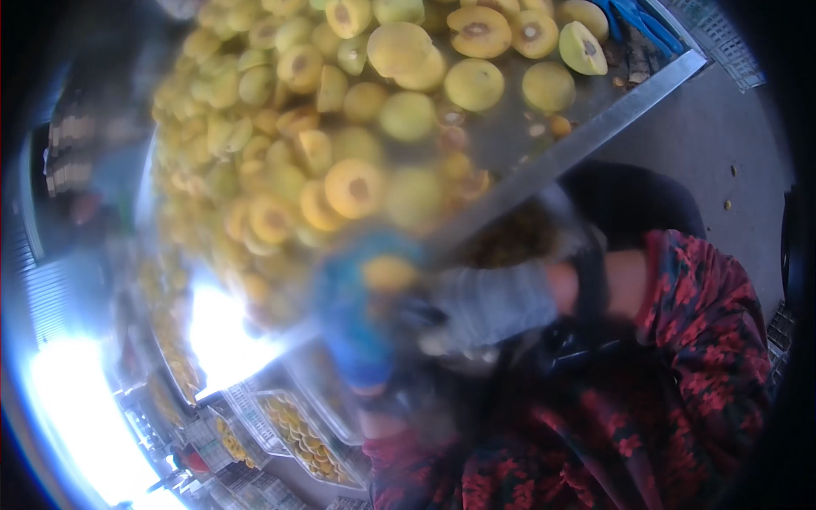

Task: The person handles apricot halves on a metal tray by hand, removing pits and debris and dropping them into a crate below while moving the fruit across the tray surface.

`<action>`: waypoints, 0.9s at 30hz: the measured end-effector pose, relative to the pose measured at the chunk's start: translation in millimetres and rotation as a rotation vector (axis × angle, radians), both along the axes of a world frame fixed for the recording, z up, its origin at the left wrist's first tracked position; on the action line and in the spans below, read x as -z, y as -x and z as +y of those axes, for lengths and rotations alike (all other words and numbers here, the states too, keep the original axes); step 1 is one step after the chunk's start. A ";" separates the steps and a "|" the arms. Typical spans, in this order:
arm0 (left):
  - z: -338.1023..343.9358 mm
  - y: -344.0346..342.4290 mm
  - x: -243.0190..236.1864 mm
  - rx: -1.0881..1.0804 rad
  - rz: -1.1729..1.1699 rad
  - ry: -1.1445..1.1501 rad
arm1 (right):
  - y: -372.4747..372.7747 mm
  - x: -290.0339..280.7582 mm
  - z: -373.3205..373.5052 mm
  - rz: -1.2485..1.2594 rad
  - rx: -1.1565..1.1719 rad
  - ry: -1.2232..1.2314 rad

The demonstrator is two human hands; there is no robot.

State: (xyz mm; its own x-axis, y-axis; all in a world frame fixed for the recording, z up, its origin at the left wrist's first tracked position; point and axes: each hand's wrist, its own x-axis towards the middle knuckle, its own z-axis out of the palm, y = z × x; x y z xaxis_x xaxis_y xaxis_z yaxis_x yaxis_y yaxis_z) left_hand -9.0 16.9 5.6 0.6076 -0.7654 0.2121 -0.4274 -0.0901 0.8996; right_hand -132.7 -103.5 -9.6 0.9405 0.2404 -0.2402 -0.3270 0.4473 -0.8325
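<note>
The view swings hard and much of it is smeared; at the centre the left hand point(357, 319), in a blue glove, sits low beside the metal table's rim point(595, 119), fingers curled up around a yellow fruit piece point(387, 274) that rests on top of the glove; so it is gripping that piece, as far as the blur allows. The right hand point(489, 302), in a grey glove, comes in from the right and presses close against the blue one; its fingers are bunched near the fruit, yet whether they clench a tool, the fruit or nothing cannot be told through the motion blur; a dark shape below it stays unreadable. Red and black patterned sleeves point(714, 340) fill the lower right.

Above the hands the table carries a great heap of yellow fruit point(280, 161), whole ones and cut halves with brown hollow centres, piled from the left edge up to the top; a cut half point(582, 47) lies near the far right corner; a blue glove point(637, 17) lies just beyond it. Small scraps dot the bare metal near the rim; the grey floor point(714, 136) lies to the right. Lower left, under strong glare, trays of cut yellow pieces point(297, 438) stand well apart from the hands.
</note>
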 end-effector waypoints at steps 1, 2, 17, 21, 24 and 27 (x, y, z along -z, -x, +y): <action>-0.7 1.5 1.3 0.010 0.096 0.056 | 0.9 -1.2 -4.6 0.028 -0.055 -0.057; -2.2 2.4 2.3 0.018 0.191 0.114 | 2.9 -2.6 -8.6 0.049 -0.110 -0.108; 5.3 1.8 -3.6 -0.220 0.595 0.444 | 27.9 -7.5 -22.5 -0.390 0.001 1.146; 86.0 -24.8 -32.9 -0.590 0.288 0.229 | 34.1 1.6 -28.4 -0.354 -0.035 1.404; 129.6 -53.1 -41.4 -0.572 -0.361 -0.507 | 29.6 3.5 -24.4 -0.336 -0.131 1.450; 123.3 -64.0 -27.6 -0.566 -0.485 -0.635 | 30.8 4.0 -20.7 -0.316 -0.133 1.340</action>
